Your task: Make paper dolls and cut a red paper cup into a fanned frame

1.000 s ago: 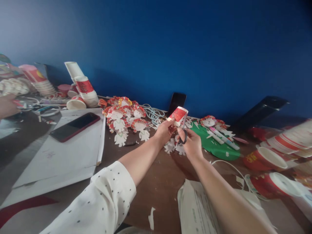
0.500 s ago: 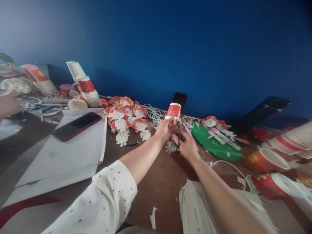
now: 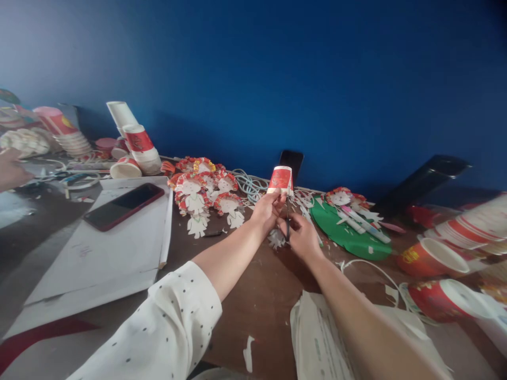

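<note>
My left hand (image 3: 270, 209) grips a red and white paper cup (image 3: 281, 178) near its lower end, holding it up off the table. Closed around a pair of dark scissors (image 3: 289, 224), my right hand (image 3: 301, 235) is just to the right and slightly below. The blades point upward and lie against the cup's right side. Under the hands rests a pale, jagged paper cutout (image 3: 276, 238), partly covered. To the left is a heap of paper figures (image 3: 197, 196) with red frilled edges.
A green disc (image 3: 348, 227) with markers sits right of my hands. Paper cups (image 3: 443, 257) crowd the right edge; another stack (image 3: 140, 145) stands back left. A phone (image 3: 124, 206) lies on a white board (image 3: 95, 253). Another person's hand (image 3: 13, 169) shows far left.
The scissors and my right hand have shifted very slightly left, and the blades sit against the cup's right edge. My left hand keeps its hold. The other person's hand moved a little.
</note>
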